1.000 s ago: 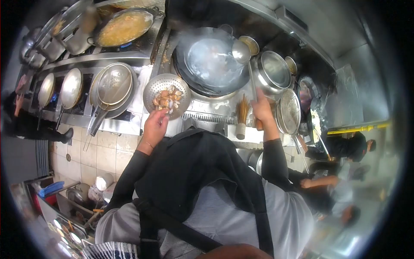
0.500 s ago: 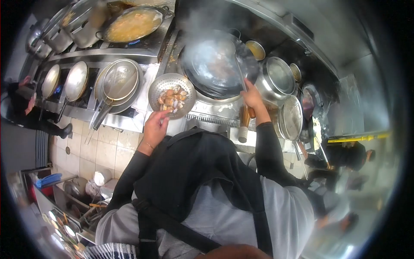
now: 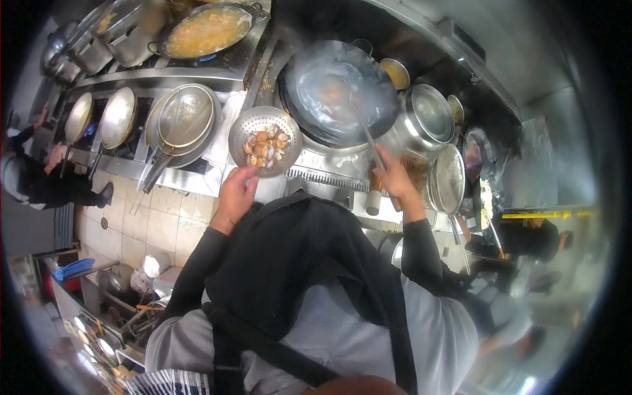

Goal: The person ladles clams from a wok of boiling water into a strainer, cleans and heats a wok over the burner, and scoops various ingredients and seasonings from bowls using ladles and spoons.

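Observation:
My left hand (image 3: 238,192) is closed on the near rim of a round perforated strainer (image 3: 241,125). Several clams (image 3: 267,146) lie in it, some with shells gaping. To its right, a big dark wok (image 3: 378,108) holds cloudy, steaming liquid. With my right hand (image 3: 396,178) I grip the handle of a long ladle (image 3: 364,122); its bowl is in the middle of the wok, partly hidden by liquid and steam. A wooden-handled tool (image 3: 374,197) rests just beside my right hand on the stove's front edge.
Stacked strainers and pans (image 3: 186,118) stand on the left burners, beside two frying pans (image 3: 119,118). A wide pan of yellowish broth (image 3: 210,33) sits at the back left. Right of the wok are a metal pot (image 3: 431,112) and a mesh strainer (image 3: 448,178). A co-worker (image 3: 39,171) is at far left.
My right hand and the ladle have drawn back toward me. Steam over the wok has thinned. The clams lie somewhat differently in the strainer, while my left hand stays at its rim.

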A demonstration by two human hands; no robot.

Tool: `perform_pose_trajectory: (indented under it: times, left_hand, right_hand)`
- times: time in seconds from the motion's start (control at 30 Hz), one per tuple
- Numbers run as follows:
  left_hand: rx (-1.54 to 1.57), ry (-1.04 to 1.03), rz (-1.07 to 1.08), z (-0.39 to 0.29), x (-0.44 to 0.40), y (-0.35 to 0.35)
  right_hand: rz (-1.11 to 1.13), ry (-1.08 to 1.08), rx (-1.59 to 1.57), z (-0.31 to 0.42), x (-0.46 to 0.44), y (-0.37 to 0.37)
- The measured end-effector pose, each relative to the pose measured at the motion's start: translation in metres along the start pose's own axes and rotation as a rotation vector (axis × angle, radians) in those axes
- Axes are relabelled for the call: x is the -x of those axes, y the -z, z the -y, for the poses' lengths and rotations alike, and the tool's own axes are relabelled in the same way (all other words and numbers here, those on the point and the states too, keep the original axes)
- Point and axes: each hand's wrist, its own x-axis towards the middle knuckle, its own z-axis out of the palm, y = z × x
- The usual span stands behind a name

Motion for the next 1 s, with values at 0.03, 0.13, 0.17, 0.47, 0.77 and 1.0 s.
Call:
perform_pose_trajectory:
  times: [0.03, 0.13, 0.17, 0.47, 0.77, 1.0]
  left_hand:
    - [-0.001, -0.002, 0.006, 0.000, -0.002, -0.002]
    - [0.037, -0.055, -0.013, -0.004, -0.005, -0.007]
    - [0.028, -0.041, 0.009, -0.005, -0.005, -0.008]
    - [0.004, -0.094, 0.068, -0.007, -0.021, -0.021]
    - [-0.021, -0.067, 0.130, 0.004, -0.060, -0.007]
    - [0.014, -0.206, 0.155, 0.032, -0.092, 0.001]
  right_hand:
    - [0.020, -0.045, -0.025, 0.007, 0.008, 0.001]
    - [0.022, 0.005, 0.070, 0.009, 0.025, -0.002]
    - [0.023, 0.005, 0.068, 0.011, 0.032, -0.005]
    - [0.077, -0.079, 0.068, 0.044, 0.072, -0.008]
    - [0.018, -0.094, -0.026, 0.070, 0.076, -0.038]
    - [0.018, -0.164, -0.042, 0.116, 0.085, -0.049]
